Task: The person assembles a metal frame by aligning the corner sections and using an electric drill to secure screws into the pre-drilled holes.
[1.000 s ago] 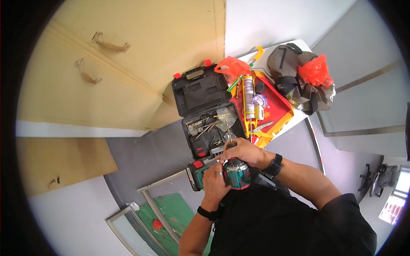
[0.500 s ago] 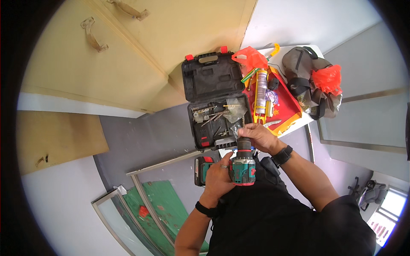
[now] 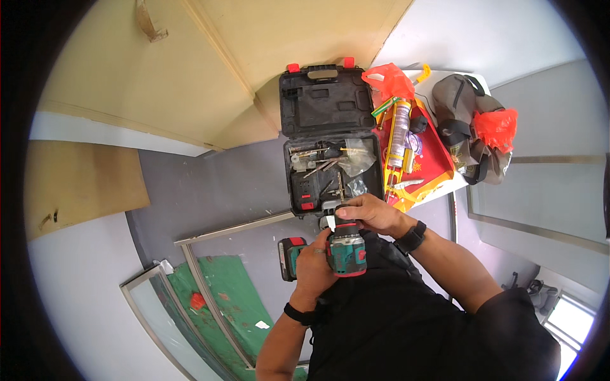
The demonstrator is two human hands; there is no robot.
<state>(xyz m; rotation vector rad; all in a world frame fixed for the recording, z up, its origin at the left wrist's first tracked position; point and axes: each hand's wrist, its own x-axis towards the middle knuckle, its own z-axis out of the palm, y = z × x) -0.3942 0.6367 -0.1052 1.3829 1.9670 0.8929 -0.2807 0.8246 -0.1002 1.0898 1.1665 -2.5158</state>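
Note:
My left hand (image 3: pixel 316 270) is wrapped round the grip of a teal and black cordless drill (image 3: pixel 347 257), its battery (image 3: pixel 288 259) sticking out to the left. With thumb and fingers, my right hand (image 3: pixel 375 214) grasps the drill's black chuck. A drill bit (image 3: pixel 341 187) points away from me out of the chuck, over the near part of an open black tool case (image 3: pixel 327 105). Inside that case lie several bits (image 3: pixel 316 170) and clear plastic bags (image 3: pixel 358 159). How far the bit sits in the chuck is hidden by my fingers.
Right of the case, a white table (image 3: pixel 473 77) carries a red tray (image 3: pixel 436 159) with a yellow caulking gun (image 3: pixel 399 136), a red plastic bag (image 3: pixel 389 81) and a grey bag (image 3: pixel 454 105). Cabinet doors (image 3: pixel 165 82) stand at far left. A framed glass panel (image 3: pixel 171 324) leans at lower left.
My right hand has shifted back from beside the bit onto the chuck, and more of the bit now shows. The drill has moved slightly left; the view has shifted a little.

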